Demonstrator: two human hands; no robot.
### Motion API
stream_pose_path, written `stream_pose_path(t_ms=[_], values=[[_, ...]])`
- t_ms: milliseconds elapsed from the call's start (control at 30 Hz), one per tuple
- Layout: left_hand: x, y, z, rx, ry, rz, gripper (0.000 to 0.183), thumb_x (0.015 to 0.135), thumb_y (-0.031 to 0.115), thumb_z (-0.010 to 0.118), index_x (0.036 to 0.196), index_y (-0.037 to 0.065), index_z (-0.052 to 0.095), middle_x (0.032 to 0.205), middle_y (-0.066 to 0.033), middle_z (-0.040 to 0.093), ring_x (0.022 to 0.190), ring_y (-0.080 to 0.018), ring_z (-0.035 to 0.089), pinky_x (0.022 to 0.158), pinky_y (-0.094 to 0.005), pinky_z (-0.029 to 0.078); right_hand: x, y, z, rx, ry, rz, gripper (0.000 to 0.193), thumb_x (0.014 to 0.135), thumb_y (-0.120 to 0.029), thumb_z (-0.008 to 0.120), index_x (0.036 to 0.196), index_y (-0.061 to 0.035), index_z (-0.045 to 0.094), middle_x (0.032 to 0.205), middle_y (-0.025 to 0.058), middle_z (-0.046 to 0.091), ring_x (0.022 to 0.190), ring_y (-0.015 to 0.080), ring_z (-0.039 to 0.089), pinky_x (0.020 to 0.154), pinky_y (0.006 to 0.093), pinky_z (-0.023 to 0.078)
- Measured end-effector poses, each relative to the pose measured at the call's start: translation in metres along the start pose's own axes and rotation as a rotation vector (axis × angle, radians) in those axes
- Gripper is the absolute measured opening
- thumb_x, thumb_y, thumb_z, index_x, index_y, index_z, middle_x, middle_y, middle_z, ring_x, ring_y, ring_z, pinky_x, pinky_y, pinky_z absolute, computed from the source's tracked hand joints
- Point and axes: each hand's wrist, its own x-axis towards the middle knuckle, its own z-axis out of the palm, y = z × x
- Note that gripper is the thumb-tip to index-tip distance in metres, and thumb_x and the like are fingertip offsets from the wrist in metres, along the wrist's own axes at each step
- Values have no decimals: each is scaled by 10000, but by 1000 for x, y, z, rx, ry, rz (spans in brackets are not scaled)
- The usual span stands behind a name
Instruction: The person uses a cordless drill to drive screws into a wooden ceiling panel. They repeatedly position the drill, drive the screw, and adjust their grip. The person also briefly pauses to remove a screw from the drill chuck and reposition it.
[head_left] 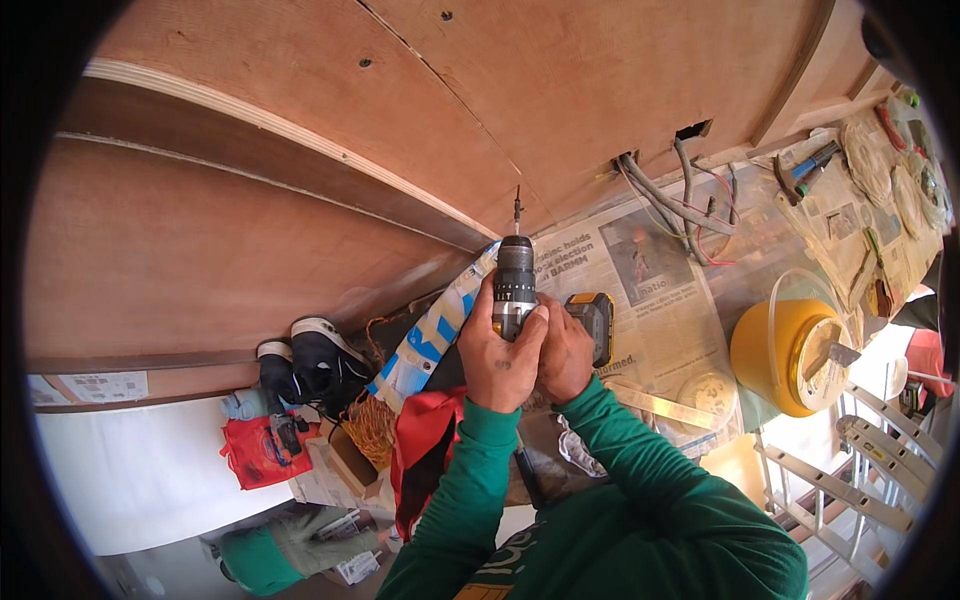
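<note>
A black cordless drill (516,272) is held in front of me between both hands, its chuck pointing away. A thin dark bit (518,208) sticks out of the chuck toward the plywood panel (560,90); whether the tip touches the wood I cannot tell. My left hand (494,368) is closed round the left side of the drill's body. My right hand (566,350) closes on it from the right, fingers partly hidden, thumb near the left thumb. Beside the right hand shows a black and yellow battery pack (592,322), apparently on the drill's handle.
Grey cables (680,205) hang from holes in the plywood. Newspaper (655,300) covers the surface, carrying a yellow bucket (785,355) and a hammer (808,172). A metal ladder (840,475) stands at lower right. Shoes (315,365) lie left; another person (285,550) is at lower left.
</note>
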Motion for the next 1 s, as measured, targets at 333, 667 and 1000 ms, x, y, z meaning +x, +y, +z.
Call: stream_pose_path(t_ms=[333,667,1000], values=[[-1,8,-1,-3,-13,-48,473,861,48,716,1305,-23,567,937,-52,665,782,-98,602,683,-273,520,-3,7,9,2,-8,-20,592,770,-218,751,1274,18,549,1019,203,655,898,416,644,774,486,510],[-2,-2,4,5,10,-15,502,865,31,708,1337,-26,544,951,-63,665,800,-107,620,690,-277,530,-5,12,9,-17,-12,12,408,851,-151,653,1225,-2,582,986,175,646,867,396,653,751,465,517],[-2,-2,4,15,26,-27,509,869,29,707,1348,-25,543,950,-53,657,802,-101,604,699,-273,524,-3,11,9,9,-26,-8,451,858,-186,660,1243,32,572,1019,198,669,907,409,657,777,471,526]])
